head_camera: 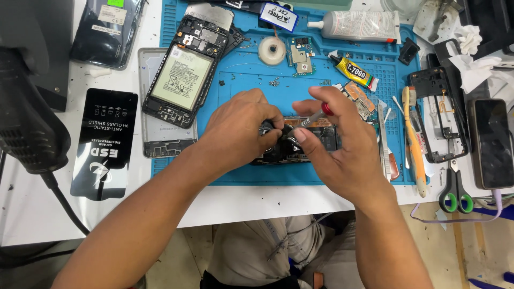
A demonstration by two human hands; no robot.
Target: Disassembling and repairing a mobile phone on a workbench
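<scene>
A dark opened phone [321,140] lies flat near the front edge of the blue work mat [251,72], mostly hidden under both hands. The left hand [241,131] rests on its left end, fingers [273,124] curled down and pinched on a small black part at the phone's surface; what exactly they grip is too hidden to tell. The right hand [334,144] comes in from the right and holds a thin screwdriver [315,116] with a red collar between thumb and forefinger, closed tightly around the shaft, the tip pointing down-left toward the spot just beside the left fingertips. The other right fingers are folded loosely over the phone's right half.

Behind the hands on the mat lies a second opened phone [179,72], tilted, its pale battery showing, overlapping a grey back cover [160,136] that hangs off the mat's left edge. Near the mat's middle back sit a small roll of white tape [272,51] and a small green circuit board [302,56]. A little yellow-and-black glue tube [354,72] lies just right of these, and a larger white tube [358,24] lies along the far edge.

To the right of the right hand an orange-handled brush [413,139] lies lengthwise at the mat's edge, with a black phone frame [441,118] beside it, green-handled scissors [456,190] nearer the front, and a dark phone [491,142] at the far right. On the white table [43,208] left of the mat lies a black screen-protector packet [104,142].
</scene>
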